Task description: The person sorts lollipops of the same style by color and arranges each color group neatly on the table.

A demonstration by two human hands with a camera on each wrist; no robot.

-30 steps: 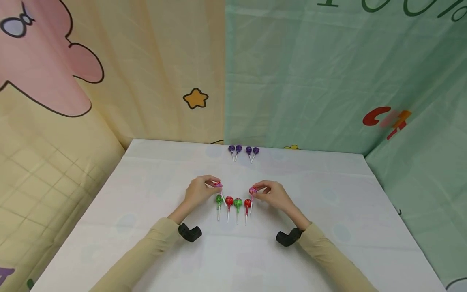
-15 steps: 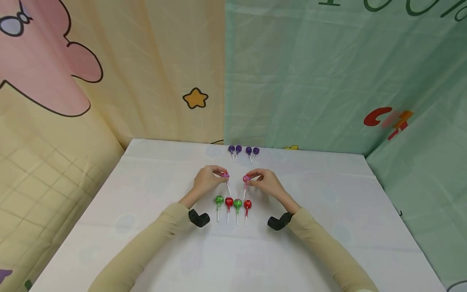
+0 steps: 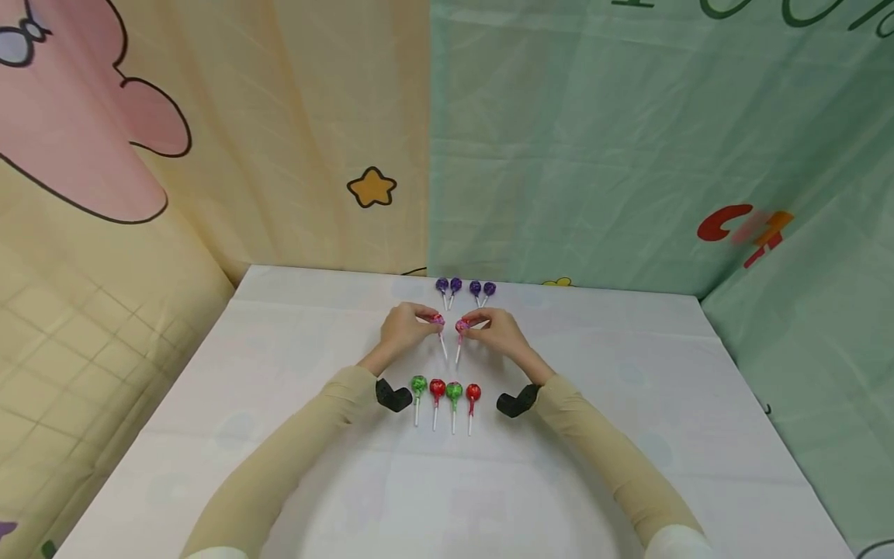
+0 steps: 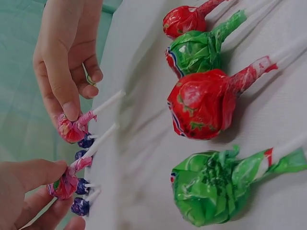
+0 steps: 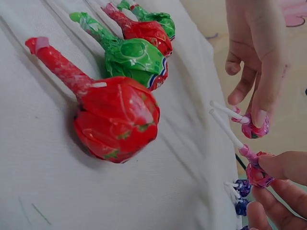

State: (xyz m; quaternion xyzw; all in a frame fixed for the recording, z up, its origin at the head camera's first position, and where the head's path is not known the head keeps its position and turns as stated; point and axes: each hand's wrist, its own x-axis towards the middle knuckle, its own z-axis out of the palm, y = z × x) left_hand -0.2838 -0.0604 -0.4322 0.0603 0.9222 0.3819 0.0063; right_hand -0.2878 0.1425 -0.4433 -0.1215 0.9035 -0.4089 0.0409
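My left hand (image 3: pixel 407 328) pinches a pink lollipop (image 4: pixel 64 186) by its wrapped head between thumb and fingers, its white stick pointing toward me. Close to its right, my right hand (image 3: pixel 497 329) pinches a second pink lollipop (image 5: pixel 259 173) the same way. The two held heads are a small gap apart. Nearer me lies a row of lollipops: a green one (image 3: pixel 418 384), a red one (image 3: pixel 437 387), another green one (image 3: pixel 454 390) and another red one (image 3: pixel 473 392). Their sticks all point toward me.
Several purple lollipops (image 3: pixel 456 285) lie in two pairs near the far edge of the white-covered table (image 3: pixel 314 303), just beyond the hands. A printed curtain (image 3: pixel 559 155) hangs behind the table. Black wrist cameras (image 3: pixel 393 396) sit under both wrists.
Both hands have moved away from me, from just over the green and red row toward the purple lollipops. They have also drawn closer together, each still pinching its pink lollipop.
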